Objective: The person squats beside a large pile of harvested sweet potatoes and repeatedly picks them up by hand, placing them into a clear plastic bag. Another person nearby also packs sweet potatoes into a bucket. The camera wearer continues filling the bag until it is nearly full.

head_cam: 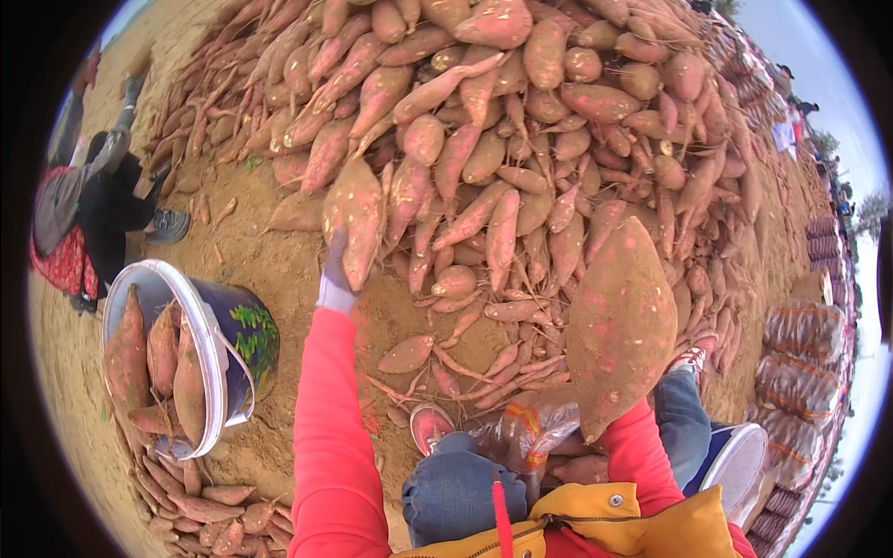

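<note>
My left hand (336,273), in a light glove, grips a plump sweet potato (354,216) from its lower left side, at the near left edge of a big heap of sweet potatoes (502,146). A very large, soil-dusted sweet potato (622,321) is raised above my right forearm and hides my right hand. Between my knees lies a clear plastic bag (520,432) with orange-yellow bands. Thin roots and small sweet potatoes (407,354) lie on the soil before my shoes.
A dark blue bucket (241,349) with a white rim, holding several sweet potatoes, leans at left. Another bucket (739,464) is at my right. Smaller sweet potatoes (209,509) lie lower left. Filled bags (802,383) line the right. A person (104,202) is at far left.
</note>
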{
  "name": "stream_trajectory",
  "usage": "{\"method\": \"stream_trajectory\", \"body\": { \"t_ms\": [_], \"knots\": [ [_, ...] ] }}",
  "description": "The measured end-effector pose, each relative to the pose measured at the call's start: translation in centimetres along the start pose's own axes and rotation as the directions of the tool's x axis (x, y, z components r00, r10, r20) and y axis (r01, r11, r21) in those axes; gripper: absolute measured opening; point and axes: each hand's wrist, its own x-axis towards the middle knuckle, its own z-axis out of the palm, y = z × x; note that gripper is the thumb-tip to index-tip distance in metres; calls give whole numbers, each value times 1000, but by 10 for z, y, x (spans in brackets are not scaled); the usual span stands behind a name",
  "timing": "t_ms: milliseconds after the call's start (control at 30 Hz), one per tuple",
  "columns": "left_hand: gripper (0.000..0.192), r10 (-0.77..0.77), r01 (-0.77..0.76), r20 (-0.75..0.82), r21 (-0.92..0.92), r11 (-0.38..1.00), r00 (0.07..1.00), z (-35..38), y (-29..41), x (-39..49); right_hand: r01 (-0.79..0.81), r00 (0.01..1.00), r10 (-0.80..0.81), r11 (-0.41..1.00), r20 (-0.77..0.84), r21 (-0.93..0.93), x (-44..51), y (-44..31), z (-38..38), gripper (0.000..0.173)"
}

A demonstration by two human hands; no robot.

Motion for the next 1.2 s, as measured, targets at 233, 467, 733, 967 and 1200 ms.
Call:
{"method": "stream_trajectory", "body": {
  "t_ms": [233,467,733,967,1200],
  "knots": [
    [66,-112,276,-445,324,905,889,44,-25,-191,559,824,-514,806,-239,195,-179,-104,-103,85],
    [68,-262,368,-265,548,751,928,106,-56,-243,866,473,-767,495,-434,70,-361,-144,-198,83],
    [70,-204,161,-22,699,697,979,223,-31,-278,844,537,-351,228,-767,486,-396,-144,-275,80],
    [69,-445,48,407,693,719,798,389,-142,-320,934,356,-638,223,-683,279,-420,-130,-344,81],
    [69,-952,401,304,877,266,-33,508,-384,-449,953,260,-537,278,-802,123,-434,-127,-351,68]
  ]
}}
